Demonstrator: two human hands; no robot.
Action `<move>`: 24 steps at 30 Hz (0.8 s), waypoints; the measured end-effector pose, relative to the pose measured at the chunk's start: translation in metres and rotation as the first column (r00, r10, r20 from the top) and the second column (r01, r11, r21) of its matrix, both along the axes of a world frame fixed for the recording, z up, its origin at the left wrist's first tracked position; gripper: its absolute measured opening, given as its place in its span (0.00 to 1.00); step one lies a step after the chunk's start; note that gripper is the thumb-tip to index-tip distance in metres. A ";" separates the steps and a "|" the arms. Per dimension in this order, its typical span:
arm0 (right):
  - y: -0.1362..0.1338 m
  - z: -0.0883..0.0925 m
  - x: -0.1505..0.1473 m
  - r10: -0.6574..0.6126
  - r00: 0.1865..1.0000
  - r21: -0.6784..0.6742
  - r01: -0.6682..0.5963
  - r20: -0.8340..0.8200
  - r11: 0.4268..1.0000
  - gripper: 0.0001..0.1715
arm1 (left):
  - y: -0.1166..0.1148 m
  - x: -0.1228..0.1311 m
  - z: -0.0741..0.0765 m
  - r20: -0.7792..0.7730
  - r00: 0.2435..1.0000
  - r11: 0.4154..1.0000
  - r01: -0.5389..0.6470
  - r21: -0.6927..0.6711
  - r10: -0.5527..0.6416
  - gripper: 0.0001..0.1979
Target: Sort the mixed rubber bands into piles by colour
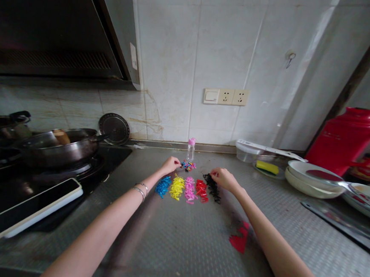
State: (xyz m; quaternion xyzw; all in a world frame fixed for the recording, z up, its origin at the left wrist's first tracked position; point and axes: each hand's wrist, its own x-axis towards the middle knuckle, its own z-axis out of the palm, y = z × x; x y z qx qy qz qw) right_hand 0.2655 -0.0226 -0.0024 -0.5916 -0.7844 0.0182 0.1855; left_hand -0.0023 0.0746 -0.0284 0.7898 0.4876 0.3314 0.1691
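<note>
A small heap of mixed-colour rubber bands (189,166) lies in front of a clear bottle with a pink cap (191,149). At the heap's left edge, my left hand (171,165) has its fingertips pinched together; anything between them is too small to make out. Nearer me, sorted piles run from left to right: blue bands (163,187), yellow bands (177,187), pink bands (190,190), red bands (202,190) and black bands (213,187). My right hand (225,179) touches the upper right of the black pile with its fingers closed, hiding their tips.
A torn red scrap (239,239) lies beside my right forearm. Left are a phone-like device (34,207) and a pan (59,150) on the stove. Right stand a plastic tub (248,153), a sponge (267,167), stacked bowls (312,187), a knife (341,223) and a red thermos (345,140).
</note>
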 end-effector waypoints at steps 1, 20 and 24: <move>0.000 0.000 0.000 -0.007 1.000 -0.001 0.007 -0.002 1.000 0.12 | -0.001 -0.001 0.001 0.021 1.000 1.000 -0.002 -0.031 0.003 0.08; -0.001 0.000 -0.003 0.008 1.000 0.025 -0.008 -0.002 1.000 0.12 | -0.018 -0.027 0.006 0.226 0.965 0.976 -0.088 -0.197 0.133 0.10; -0.001 0.000 -0.003 -0.001 1.000 0.031 0.001 -0.008 1.000 0.12 | -0.020 -0.025 0.010 0.250 0.959 0.975 -0.087 -0.202 0.138 0.10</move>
